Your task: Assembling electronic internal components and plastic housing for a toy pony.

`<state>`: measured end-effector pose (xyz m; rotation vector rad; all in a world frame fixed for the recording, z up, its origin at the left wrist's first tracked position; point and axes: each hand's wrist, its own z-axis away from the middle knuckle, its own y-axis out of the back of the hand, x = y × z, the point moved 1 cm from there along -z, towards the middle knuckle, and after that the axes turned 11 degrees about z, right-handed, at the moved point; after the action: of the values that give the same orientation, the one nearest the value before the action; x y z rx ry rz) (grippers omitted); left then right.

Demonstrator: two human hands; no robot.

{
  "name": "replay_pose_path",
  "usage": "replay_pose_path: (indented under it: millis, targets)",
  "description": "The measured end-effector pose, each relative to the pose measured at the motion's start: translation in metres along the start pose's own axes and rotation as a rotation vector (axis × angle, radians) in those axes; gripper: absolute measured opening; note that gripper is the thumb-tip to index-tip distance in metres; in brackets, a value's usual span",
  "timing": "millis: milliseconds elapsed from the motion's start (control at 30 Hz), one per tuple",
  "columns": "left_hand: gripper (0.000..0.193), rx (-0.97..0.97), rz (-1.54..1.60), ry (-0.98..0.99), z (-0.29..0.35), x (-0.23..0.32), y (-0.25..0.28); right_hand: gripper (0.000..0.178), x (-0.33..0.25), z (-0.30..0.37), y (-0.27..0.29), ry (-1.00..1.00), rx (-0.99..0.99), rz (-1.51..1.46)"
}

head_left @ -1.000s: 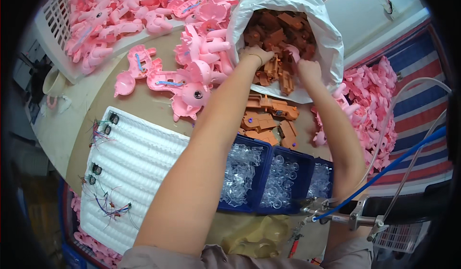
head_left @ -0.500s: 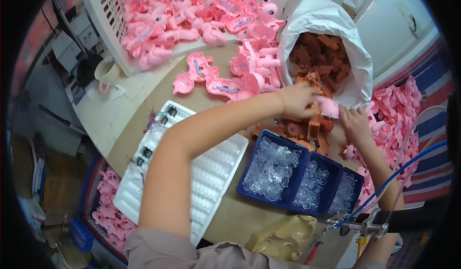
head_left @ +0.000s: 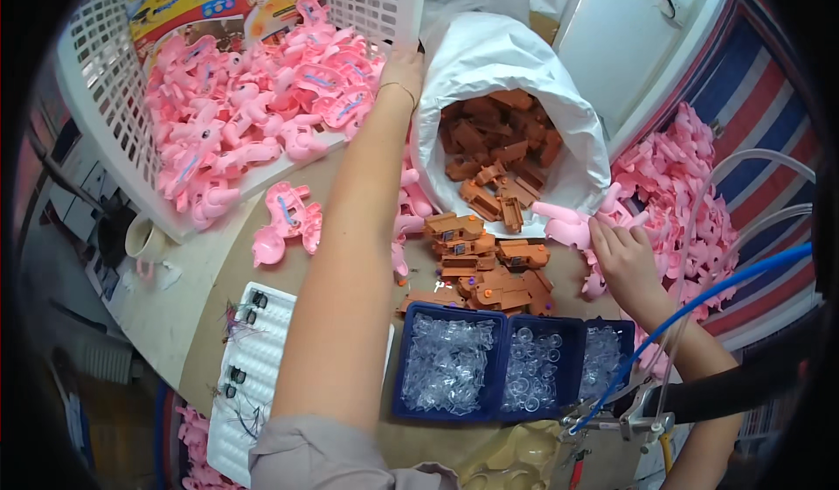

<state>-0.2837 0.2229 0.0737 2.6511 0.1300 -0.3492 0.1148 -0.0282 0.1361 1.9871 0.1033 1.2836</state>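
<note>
the right hand (head_left: 622, 261) pinches a pink piece (head_left: 564, 225), probably light, stiff and smooth, best held mid-body; what the left hand (head_left: 404, 70) grips, i cannot tell.

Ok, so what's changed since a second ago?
Your left hand left the white sack for the right edge of the white plastic basket. Your right hand drew back beside the sack's mouth, holding a pink toy piece. The blue bins of clear plastic parts stayed put.
</note>
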Motion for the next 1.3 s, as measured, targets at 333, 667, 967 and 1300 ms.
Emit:
replay_pose_path:
  millis: [333, 667, 967, 1300]
  targets:
    - [0.038, -1.138, 0.141, 0.193, -0.014, 0.003, 0.056, 0.046, -0.007, 0.013, -0.03, 0.003, -0.063, -0.107]
    - [0.022, -0.51, 0.556, 0.048, 0.101, -0.039, 0.248, 0.04, -0.007, 0.036, 0.022, -0.024, -0.031, 0.055]
    - [0.044, -0.66, 0.626, -0.024, 0.206, -0.021, 0.424, 0.03, -0.01, 0.158, 0.084, -0.21, -0.056, -0.468]
    - [0.051, -0.903, 0.539, 0.119, 0.339, 0.096, 0.508, 0.027, -0.079, 0.241, 0.206, -0.244, -0.631, -0.643]
